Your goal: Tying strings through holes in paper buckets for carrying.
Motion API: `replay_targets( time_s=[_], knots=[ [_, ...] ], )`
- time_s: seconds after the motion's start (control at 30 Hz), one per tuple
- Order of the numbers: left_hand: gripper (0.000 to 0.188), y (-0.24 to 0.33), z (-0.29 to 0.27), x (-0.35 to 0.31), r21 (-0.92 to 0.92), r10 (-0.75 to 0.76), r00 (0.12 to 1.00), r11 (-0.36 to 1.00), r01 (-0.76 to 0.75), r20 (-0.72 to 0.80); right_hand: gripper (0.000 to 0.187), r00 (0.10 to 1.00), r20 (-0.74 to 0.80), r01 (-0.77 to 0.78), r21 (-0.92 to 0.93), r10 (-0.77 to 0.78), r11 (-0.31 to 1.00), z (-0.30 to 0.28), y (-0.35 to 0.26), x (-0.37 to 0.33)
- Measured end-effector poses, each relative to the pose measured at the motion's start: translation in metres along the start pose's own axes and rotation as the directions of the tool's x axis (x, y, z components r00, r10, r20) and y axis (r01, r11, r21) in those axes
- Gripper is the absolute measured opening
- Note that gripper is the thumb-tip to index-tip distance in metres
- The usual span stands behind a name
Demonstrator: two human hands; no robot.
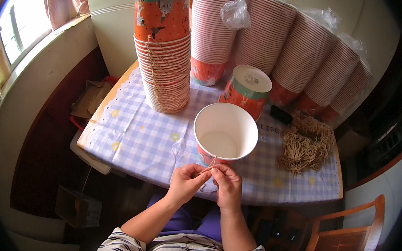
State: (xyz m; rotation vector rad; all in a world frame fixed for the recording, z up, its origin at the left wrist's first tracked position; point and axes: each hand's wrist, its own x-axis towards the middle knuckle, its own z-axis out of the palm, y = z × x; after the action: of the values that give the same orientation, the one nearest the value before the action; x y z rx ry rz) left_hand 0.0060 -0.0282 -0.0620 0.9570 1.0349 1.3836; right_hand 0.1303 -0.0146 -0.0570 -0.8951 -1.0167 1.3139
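Note:
A white-lined paper bucket [226, 127] with a red outside stands mouth up at the near side of the table. At its near rim, both my hands work on a thin tan cord [213, 163] that runs up to the bucket's edge. My left hand [185, 181] pinches the cord between thumb and forefinger. Close against it, my right hand [227, 183] has its thumb and fingertips pressed together on the same cord. The exact crossing of the strands is hidden by my fingertips. Just behind stands an upside-down orange bucket [244, 99] with a green band.
A tall stack of upturned buckets [162, 51], with cords hanging down it, stands at the left. Plastic-wrapped bucket stacks [265, 29] line the back. Tangled tan cords [307, 145] and a black object [281, 115] lie right on the checked tablecloth [143, 140]. A wooden chair [343, 236] is lower right.

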Motion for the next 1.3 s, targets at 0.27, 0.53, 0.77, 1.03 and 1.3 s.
replay_targets(
  time_s=[0.27, 0.53, 0.77, 1.03, 1.3],
  knots=[
    [0.022, -0.001, 0.002, 0.0, 0.443, 0.544, 0.838, 0.759, -0.477, -0.03, 0.009, 0.982, -0.009, -0.185, 0.194, 0.191, 0.963, 0.005, -0.006, 0.0],
    [0.031, -0.005, -0.005, 0.008, 0.65, 0.779, 0.592, 0.342, -0.679, 0.208, 0.009, 0.979, -0.007, -0.197, 0.213, 0.203, 0.957, 0.005, -0.006, 0.0],
    [0.03, -0.003, -0.007, 0.009, 0.662, 0.786, 0.576, 0.311, -0.682, 0.225, 0.008, 0.987, -0.018, -0.155, 0.143, 0.159, 0.977, 0.003, 0.0, -0.001],
    [0.025, 0.002, -0.002, 0.008, 0.687, 0.785, 0.574, 0.286, -0.669, 0.232, 0.007, 0.997, -0.022, -0.078, 0.1, 0.08, 0.992, 0.002, 0.001, 0.0],
    [0.023, 0.006, -0.004, 0.009, 0.687, 0.763, 0.606, 0.317, -0.654, 0.225, 0.01, 0.997, -0.005, -0.077, 0.044, 0.077, 0.996, 0.001, -0.001, 0.001]
  ],
)
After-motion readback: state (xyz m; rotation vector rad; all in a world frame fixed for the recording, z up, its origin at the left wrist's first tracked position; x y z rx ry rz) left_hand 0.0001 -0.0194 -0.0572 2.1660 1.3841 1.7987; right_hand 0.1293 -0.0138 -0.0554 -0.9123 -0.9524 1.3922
